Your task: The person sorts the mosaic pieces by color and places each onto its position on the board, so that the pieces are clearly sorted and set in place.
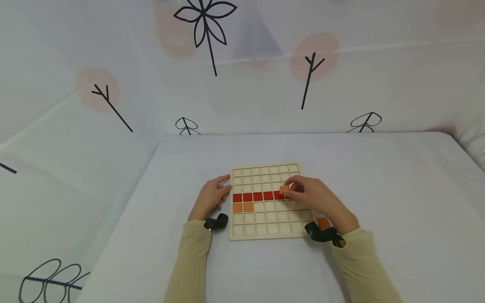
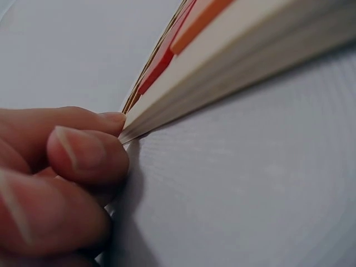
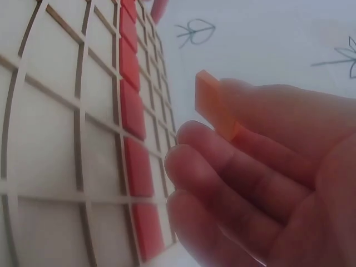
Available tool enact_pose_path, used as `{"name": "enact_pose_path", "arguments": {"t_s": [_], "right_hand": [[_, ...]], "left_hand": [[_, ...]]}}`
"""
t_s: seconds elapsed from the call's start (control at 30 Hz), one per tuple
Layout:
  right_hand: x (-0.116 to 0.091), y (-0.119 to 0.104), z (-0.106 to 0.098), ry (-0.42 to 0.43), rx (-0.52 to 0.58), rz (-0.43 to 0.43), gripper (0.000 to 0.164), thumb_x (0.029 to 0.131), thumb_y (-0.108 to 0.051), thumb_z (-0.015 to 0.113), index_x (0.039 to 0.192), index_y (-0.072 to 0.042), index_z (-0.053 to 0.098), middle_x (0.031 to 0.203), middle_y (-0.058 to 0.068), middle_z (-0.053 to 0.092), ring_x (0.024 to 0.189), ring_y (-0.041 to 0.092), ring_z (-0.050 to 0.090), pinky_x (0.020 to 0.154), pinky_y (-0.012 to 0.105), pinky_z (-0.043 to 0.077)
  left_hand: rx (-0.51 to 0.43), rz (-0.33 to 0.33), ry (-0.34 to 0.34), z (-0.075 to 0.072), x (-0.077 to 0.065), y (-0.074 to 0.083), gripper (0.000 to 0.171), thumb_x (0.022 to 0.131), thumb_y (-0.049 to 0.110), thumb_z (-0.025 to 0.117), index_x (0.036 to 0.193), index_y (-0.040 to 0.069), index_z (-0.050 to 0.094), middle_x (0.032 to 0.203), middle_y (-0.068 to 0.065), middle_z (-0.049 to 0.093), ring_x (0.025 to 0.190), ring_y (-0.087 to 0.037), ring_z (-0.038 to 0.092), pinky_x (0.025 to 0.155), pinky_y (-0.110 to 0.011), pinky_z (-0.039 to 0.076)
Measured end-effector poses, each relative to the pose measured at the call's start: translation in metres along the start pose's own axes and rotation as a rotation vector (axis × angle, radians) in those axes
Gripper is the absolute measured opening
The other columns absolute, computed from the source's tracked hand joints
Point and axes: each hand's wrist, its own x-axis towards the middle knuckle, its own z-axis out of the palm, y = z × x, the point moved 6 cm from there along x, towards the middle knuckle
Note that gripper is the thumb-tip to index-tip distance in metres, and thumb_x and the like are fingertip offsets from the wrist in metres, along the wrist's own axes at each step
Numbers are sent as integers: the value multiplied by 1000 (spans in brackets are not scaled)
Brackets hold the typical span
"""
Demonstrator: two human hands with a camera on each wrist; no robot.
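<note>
A pale wooden grid board (image 1: 270, 229) lies flat on the table. A row of red tiles (image 1: 257, 196) fills squares across its middle, and two orange tiles (image 1: 243, 207) sit at the left of the row in front. My right hand (image 1: 314, 191) pinches an orange square tile (image 3: 214, 105) between thumb and fingertip, held tilted above the right part of the red row. My left hand (image 1: 207, 197) touches the board's left edge with its fingertips. In the left wrist view, those fingertips (image 2: 114, 119) meet the board's side.
Another orange tile (image 1: 323, 222) lies on the table right of the board, partly hidden by the black strap device (image 1: 321, 232) on my right wrist. A white cloth with plant drawings (image 1: 250, 92) hangs behind the table and along the left.
</note>
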Motion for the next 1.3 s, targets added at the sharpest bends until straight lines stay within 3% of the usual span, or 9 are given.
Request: {"name": "enact_pose_path", "arguments": {"t_s": [0.4, 0.67, 1.3], "right_hand": [[2, -20, 16, -42, 46, -104, 24, 84, -22, 62, 107, -13, 58, 81, -7, 57, 73, 9, 52, 68, 30, 42], [4, -20, 29, -55, 51, -66, 26, 84, -22, 62, 108, -13, 57, 80, -7, 56, 72, 10, 50, 67, 29, 42], [6, -33, 47, -79, 11, -106, 25, 81, -23, 65, 103, -14, 58, 75, -10, 54, 68, 7, 50, 63, 26, 41]], "left_hand": [[-4, 5, 1, -2, -4, 4, 45, 88, 32, 54, 132, 24, 44, 52, -2, 50, 34, -16, 43, 40, -28, 38], [-42, -3, -9, -1, -4, 3, 45, 88, 32, 55, 131, 24, 45, 52, -2, 50, 34, -15, 42, 38, -27, 35], [-25, 1, -5, 0, -1, 1, 46, 88, 34, 54, 132, 26, 44, 53, -3, 51, 35, -16, 43, 38, -28, 36]]}}
